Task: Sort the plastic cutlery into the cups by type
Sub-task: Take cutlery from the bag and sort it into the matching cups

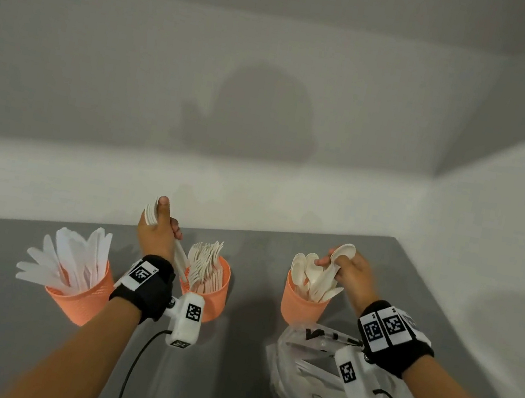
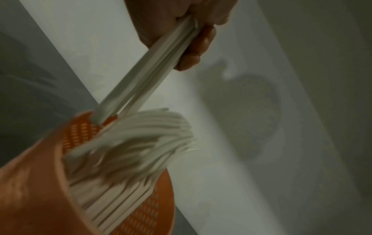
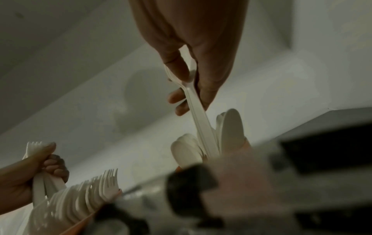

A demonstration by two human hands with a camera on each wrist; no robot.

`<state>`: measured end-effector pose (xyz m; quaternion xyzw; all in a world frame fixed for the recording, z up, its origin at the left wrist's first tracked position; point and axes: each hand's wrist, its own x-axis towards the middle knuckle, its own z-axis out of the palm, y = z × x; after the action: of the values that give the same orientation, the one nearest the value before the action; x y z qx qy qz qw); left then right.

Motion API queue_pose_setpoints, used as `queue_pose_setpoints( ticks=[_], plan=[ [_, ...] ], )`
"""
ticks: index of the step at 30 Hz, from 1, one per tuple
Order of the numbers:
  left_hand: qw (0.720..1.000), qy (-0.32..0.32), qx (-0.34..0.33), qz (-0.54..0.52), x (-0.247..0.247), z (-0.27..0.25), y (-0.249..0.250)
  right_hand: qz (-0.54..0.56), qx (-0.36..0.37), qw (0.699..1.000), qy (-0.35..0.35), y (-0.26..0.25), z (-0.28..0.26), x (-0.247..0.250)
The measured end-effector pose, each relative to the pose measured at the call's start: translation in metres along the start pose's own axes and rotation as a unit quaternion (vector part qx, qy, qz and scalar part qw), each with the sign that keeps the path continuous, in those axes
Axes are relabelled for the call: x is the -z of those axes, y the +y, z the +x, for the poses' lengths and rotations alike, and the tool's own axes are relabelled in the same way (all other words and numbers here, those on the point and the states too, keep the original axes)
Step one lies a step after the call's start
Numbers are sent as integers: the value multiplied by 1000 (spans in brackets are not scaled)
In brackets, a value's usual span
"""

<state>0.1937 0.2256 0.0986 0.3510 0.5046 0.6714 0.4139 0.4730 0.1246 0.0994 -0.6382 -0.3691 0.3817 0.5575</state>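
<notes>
The left hand (image 1: 158, 233) grips a few forks (image 1: 151, 214), handles dipping into the fork cup (image 1: 209, 297). The right hand (image 1: 351, 274) pinches a spoon (image 1: 338, 258) over the spoon cup (image 1: 300, 309).

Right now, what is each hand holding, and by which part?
The left hand grips a few forks around their upper handles, just below the tines. The right hand holds spoons at the neck, below the bowls.

The head view looks down on the table (image 1: 223, 383) from above; both wrist views look up closely, sharing the fork cup (image 2: 40, 198).
</notes>
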Motion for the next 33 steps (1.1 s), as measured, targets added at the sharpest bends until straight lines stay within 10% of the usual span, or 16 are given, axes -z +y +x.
queue_pose_setpoints(
  ticks=[10, 17, 27, 33],
  plan=[
    [997, -25, 8, 66, -4, -20, -22, -118, 40, 992, -4, 11, 0, -8],
    [971, -92, -77, 209, 7, -25, -38, -328, 189, 926, -12, 16, -3, -17],
    [856, -273, -217, 381, 14, -25, -41, -630, 98, 766, -83, 8, -5, -29],
    [685, -341, -218, 606, 17, -32, -37, -692, 59, 713, -98, 20, 1, -27]
  ],
)
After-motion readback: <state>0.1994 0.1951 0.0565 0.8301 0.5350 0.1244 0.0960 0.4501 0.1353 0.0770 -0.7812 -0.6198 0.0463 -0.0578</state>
